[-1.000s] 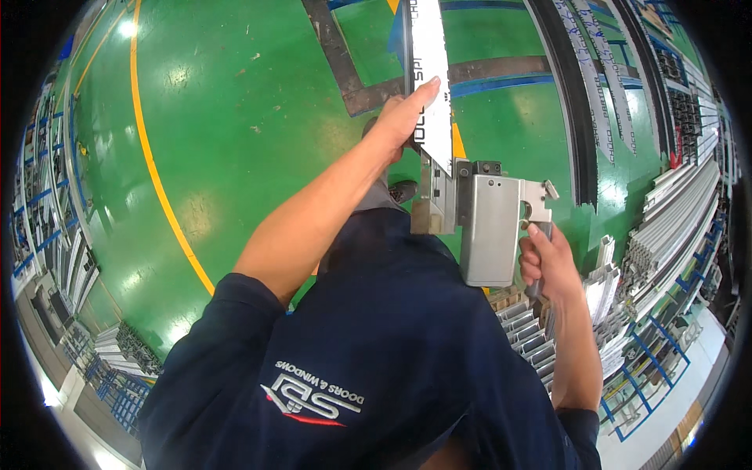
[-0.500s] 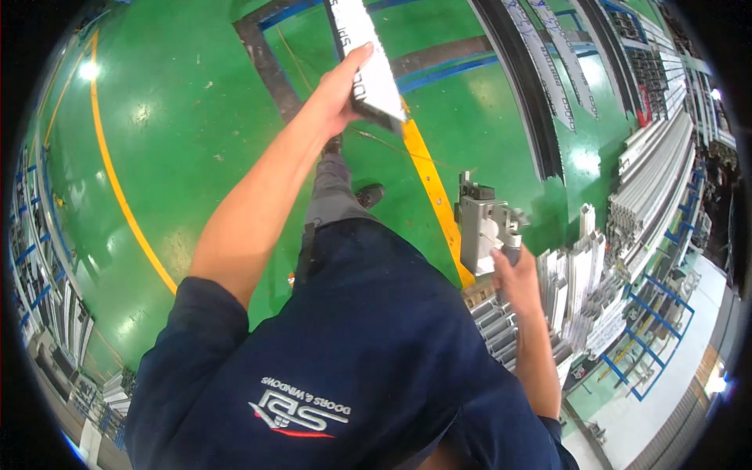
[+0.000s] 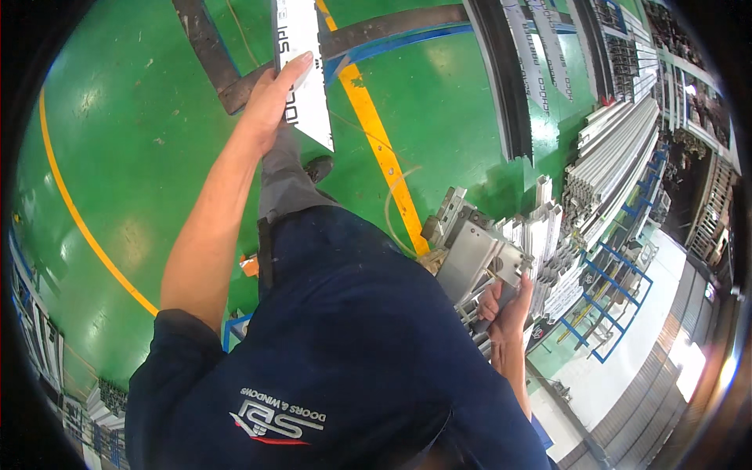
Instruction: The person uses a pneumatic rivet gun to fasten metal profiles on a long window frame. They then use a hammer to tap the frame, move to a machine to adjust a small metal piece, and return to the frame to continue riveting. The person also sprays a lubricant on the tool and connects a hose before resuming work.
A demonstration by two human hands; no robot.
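My left hand (image 3: pixel 270 102) is wrapped round a long profile (image 3: pixel 309 86) covered in printed white film, near its slanted cut end. The thumb lies on the film, and the profile runs out of the top of the view. Low on the right, my right hand (image 3: pixel 505 309) is closed round the grey handle of a silver metal hand tool (image 3: pixel 472 257), boxy and flat-sided. The tool is tilted, and my fingers hide part of the handle. Bundled pale profiles stand just beyond it.
A dark frame (image 3: pixel 392 30) with blue edges crosses the far floor beside a yellow floor line (image 3: pixel 384 157). Black profiles (image 3: pixel 501 86) lie farther right. Stacked pale profiles (image 3: pixel 615 160) and a blue rack (image 3: pixel 603 301) line the right side.
The metal tool has tilted and come lower and nearer my body, with my right hand still on its handle. The profile in my left hand has shifted left and its cut end lower.
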